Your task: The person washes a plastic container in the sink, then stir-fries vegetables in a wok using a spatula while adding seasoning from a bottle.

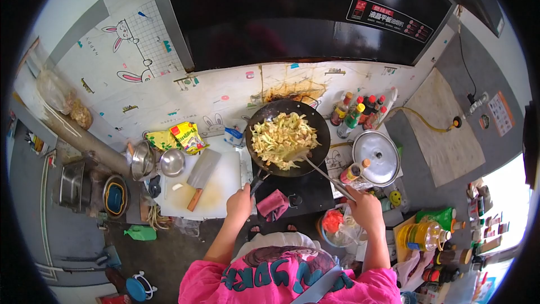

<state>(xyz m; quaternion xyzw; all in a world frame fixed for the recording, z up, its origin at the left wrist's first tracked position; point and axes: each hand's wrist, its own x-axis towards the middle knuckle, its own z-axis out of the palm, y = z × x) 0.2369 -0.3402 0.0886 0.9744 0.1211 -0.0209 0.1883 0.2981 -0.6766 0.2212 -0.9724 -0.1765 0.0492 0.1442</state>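
Observation:
A dark wok [260,118] full of chopped pale-yellow and green food [284,138] sits on the stove. My left hand [239,204] is closed round the wok's handle [259,180] at the lower left. In my right hand [365,208] is the long metal handle of a spatula [325,174], whose blade end lies in the food at the wok's lower right. Below the wok, a dark pink cloth [273,205] rests at the stove's front edge, between my hands.
Left of the wok, a cleaver [205,170] lies on a white cutting board [225,177] near metal bowls [172,162]. To the right stand sauce bottles [351,120] and a silver lid [376,157]. A range hood [270,17] hangs above.

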